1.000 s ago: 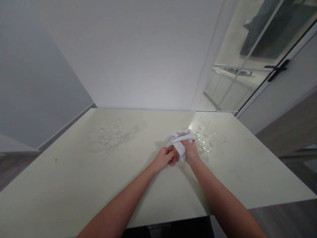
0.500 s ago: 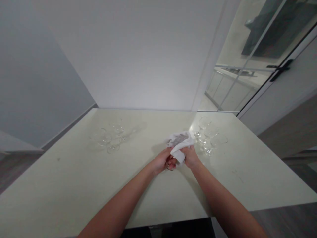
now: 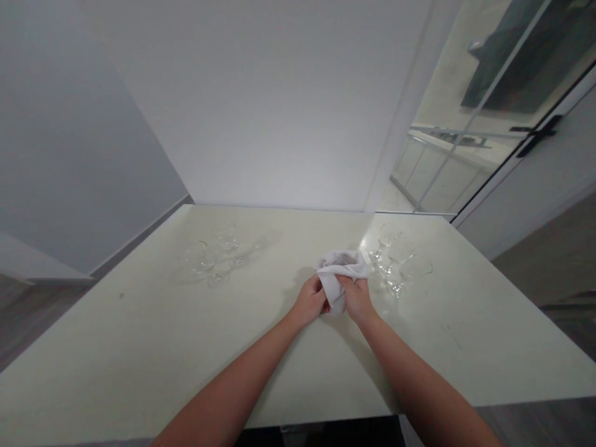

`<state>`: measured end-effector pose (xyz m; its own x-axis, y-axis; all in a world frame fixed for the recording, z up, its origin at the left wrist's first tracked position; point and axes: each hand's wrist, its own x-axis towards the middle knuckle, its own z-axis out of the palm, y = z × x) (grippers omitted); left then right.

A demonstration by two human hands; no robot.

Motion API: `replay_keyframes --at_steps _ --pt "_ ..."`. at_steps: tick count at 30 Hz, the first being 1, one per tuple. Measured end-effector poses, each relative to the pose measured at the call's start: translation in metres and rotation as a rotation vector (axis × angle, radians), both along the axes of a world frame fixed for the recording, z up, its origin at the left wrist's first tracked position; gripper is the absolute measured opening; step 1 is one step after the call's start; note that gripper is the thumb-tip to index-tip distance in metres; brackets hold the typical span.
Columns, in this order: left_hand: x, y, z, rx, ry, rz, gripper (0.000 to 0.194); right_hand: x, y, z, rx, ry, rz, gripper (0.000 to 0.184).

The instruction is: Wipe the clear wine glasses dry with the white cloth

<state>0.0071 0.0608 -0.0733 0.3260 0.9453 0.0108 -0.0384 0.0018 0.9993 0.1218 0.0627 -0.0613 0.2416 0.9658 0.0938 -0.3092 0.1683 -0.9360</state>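
Observation:
A white cloth [image 3: 336, 282] is bunched between my hands above the middle of the table. My right hand [image 3: 357, 299] is closed on the cloth, its thumb pressing into the folds. Beside it, my left hand [image 3: 311, 301] curls around a wine glass that the cloth and fingers now almost wholly hide. Its clear foot or rim showed below the left fingers a moment earlier. To the right of the cloth stand several clear stemmed wine glasses [image 3: 393, 261]. Another group of wine glasses [image 3: 218, 257] stands on the left side.
The pale table [image 3: 139, 360] reaches the white wall [image 3: 279, 124] at its far edge. At the right is a glazed panel beside a door with a black handle [image 3: 540, 133]. Something black lies at the table's near edge, below my arms.
My left hand has turned, and the glass edge below its fingers is no longer visible. The cloth has shifted in my right hand and covers more. The view has tilted slightly.

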Motion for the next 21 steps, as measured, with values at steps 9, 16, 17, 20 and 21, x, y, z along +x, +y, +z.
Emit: replay_keyframes --at_steps 9,16,17,20,21 --pt "-0.016 0.009 0.012 -0.07 0.017 -0.125 0.048 0.001 -0.001 0.0 0.054 -0.087 -0.045 0.015" --pt "-0.037 0.015 0.02 0.447 0.756 0.14 0.04 0.011 0.007 0.007 0.173 -0.284 -0.065 0.02" --pt "-0.038 0.015 0.021 0.509 0.878 0.144 0.038 0.013 0.007 0.007 0.146 -0.324 -0.027 0.02" --pt "-0.041 0.014 0.024 0.625 1.19 0.098 0.036 0.016 0.007 0.004 0.084 -0.43 0.089 0.022" --pt "-0.041 0.013 0.025 0.64 1.266 0.08 0.037 0.017 0.008 0.003 0.078 -0.446 0.122 0.023"
